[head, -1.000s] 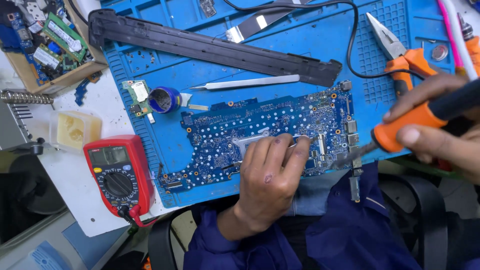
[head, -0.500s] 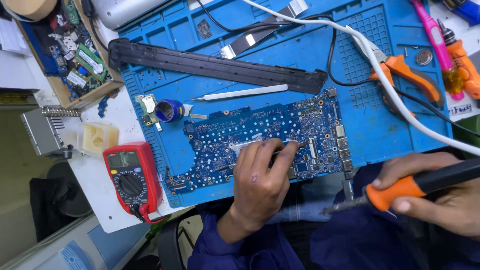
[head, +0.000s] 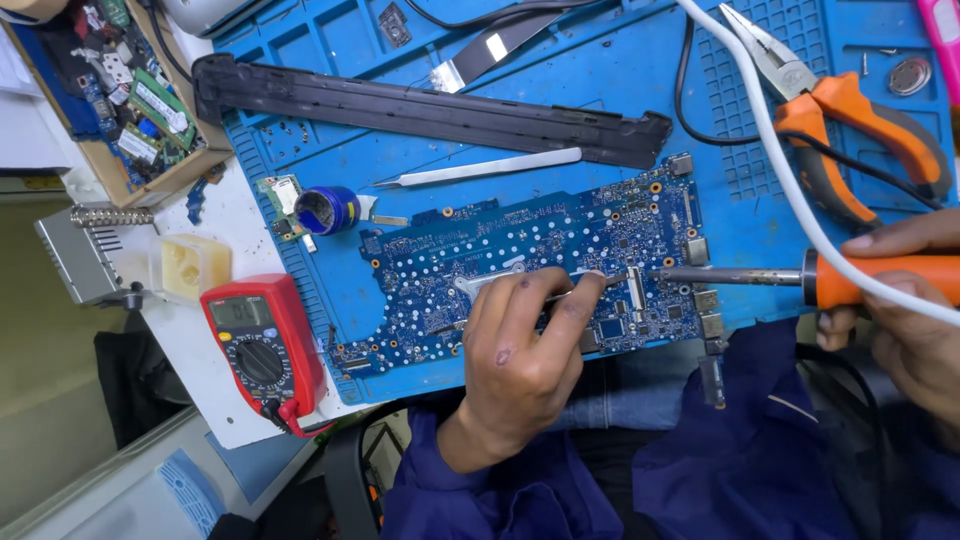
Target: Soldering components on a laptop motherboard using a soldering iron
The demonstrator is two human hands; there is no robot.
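A blue circuit board (head: pixel 530 270) lies flat on a blue mat (head: pixel 600 110), near its front edge, just above the person's lap. The left hand (head: pixel 525 350) rests on the board, its fingers (head: pixel 575 300) pressed together and pinching a thin wire whose end points at the board's right part. From the right, a soldering iron (head: pixel 790 280) with an orange handle lies level, its metal tip touching the board just beside the left fingertips. The right hand (head: pixel 910 320) wraps closed around the handle at the picture's right edge. A white cable (head: pixel 790 180) crosses over that handle. Behind the board lie white tweezers (head: pixel 480 170) and a long black bar (head: pixel 430 108). Orange pliers (head: pixel 850 130) sit at the mat's right. Left of the mat, on the desk (head: pixel 225 215), a red multimeter (head: pixel 260 345) lies near a small blue tin (head: pixel 325 210).
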